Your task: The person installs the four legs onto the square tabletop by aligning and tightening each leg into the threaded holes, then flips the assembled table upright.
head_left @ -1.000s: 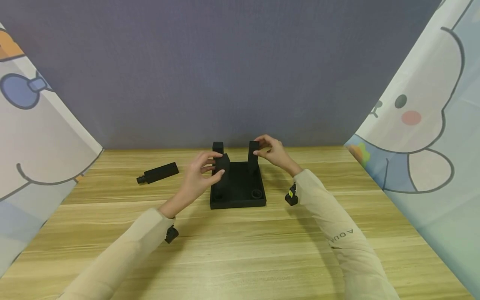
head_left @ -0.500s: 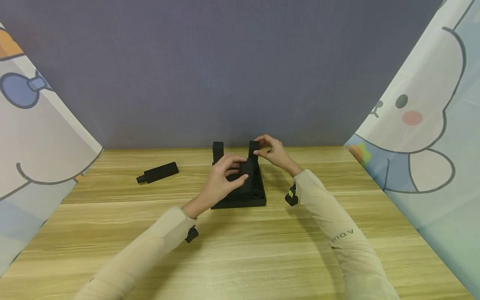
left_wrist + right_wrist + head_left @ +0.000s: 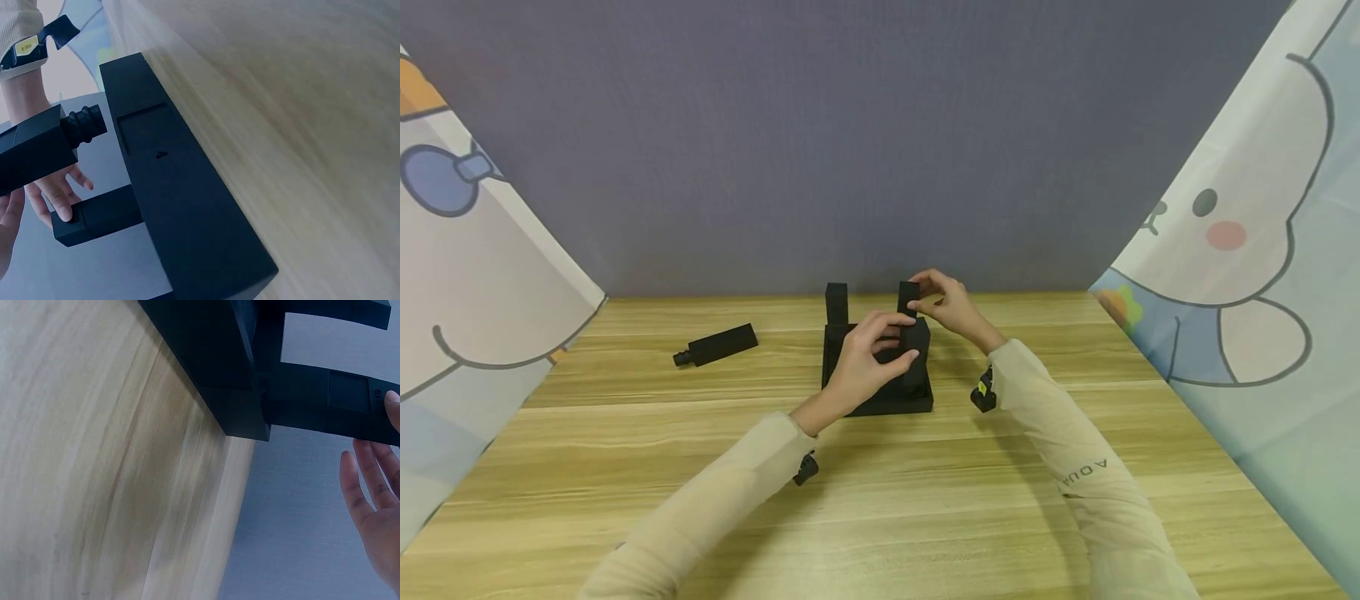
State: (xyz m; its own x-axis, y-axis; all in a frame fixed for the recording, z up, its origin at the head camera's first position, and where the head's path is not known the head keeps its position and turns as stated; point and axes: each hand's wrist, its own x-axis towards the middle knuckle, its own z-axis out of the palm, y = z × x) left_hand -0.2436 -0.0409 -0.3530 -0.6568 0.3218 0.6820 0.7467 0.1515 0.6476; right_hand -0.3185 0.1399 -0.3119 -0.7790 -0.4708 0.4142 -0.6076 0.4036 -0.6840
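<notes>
In the head view my left hand holds a black square post over the front right corner of a black square base. The left wrist view shows this post's threaded end pointing at the base and apart from it. At the back right corner stands another black post, joined to the base; my right hand pinches it near its top. A third post rises at the back left corner. The hole at the base's front right corner is hidden under the held post.
A loose black post with a threaded end lies on the wooden table, left of the base. Behind the table stands a grey partition, with cartoon-printed panels at both sides.
My left hand has carried its post rightward, from the base's left side to above its front right corner. The right hand keeps its place on the back right post.
</notes>
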